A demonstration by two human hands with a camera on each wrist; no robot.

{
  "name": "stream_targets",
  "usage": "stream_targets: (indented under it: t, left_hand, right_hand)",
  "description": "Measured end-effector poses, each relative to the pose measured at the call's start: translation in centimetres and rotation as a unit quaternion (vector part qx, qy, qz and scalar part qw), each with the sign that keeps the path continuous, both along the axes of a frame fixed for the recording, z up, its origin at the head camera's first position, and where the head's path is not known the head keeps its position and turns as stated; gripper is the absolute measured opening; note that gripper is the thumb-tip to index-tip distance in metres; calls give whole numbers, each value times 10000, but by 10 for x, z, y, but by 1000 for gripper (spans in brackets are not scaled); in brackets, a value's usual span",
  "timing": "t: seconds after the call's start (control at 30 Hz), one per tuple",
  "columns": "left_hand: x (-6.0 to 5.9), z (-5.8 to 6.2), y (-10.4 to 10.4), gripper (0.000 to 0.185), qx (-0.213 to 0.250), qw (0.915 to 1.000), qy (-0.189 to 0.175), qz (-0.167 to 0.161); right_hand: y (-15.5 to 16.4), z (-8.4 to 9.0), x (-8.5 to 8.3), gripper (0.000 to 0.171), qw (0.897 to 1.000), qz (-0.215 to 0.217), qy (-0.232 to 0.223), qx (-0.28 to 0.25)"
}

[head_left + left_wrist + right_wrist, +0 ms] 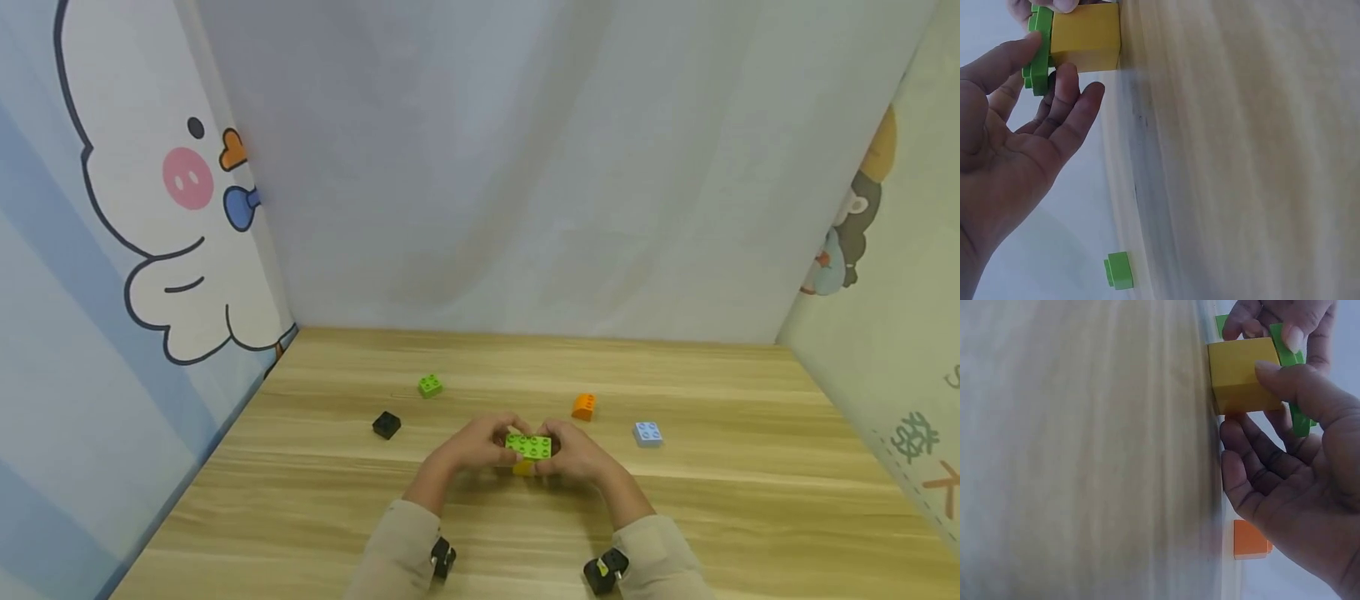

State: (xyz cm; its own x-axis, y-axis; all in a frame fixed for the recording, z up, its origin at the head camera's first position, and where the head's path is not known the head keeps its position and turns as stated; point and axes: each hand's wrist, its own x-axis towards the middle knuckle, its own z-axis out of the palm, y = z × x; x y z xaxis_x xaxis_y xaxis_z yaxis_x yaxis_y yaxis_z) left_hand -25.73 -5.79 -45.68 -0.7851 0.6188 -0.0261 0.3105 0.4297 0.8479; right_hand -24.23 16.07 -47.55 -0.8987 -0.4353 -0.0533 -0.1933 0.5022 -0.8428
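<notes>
Both hands meet at the middle of the wooden table (750, 500) around a small stack. A flat green plate (529, 446) sits on a yellow brick (522, 468), which stands on the table. My left hand (491, 442) pinches the green plate (1038, 50) at its left end, thumb on one face and fingers on the other, beside the yellow brick (1085, 37). My right hand (561, 454) grips the yellow brick (1241, 375), its thumb lying across the brick and the plate's (1300, 422) edge, fingers curled under.
Loose bricks lie around the hands: a small green one (430, 385) and a black one (386, 425) at the back left, an orange one (583, 407) and a light blue one (648, 433) at the right. Fabric walls close off the table's three far sides.
</notes>
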Motion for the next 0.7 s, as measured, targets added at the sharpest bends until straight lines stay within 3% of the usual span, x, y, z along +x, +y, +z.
stream_targets:
  t: [0.23, 0.7]
  left_hand:
    - [-4, -5, -2, 34, 101, 9996, -251, 29]
    - [-4, -10, -1, 31, -15, 9996, -198, 187]
  right_hand:
    - [0, -1, 0, 28, 10000, 8, 1, -14]
    - [1, -3, 0, 31, 9999, 155, 3, -43]
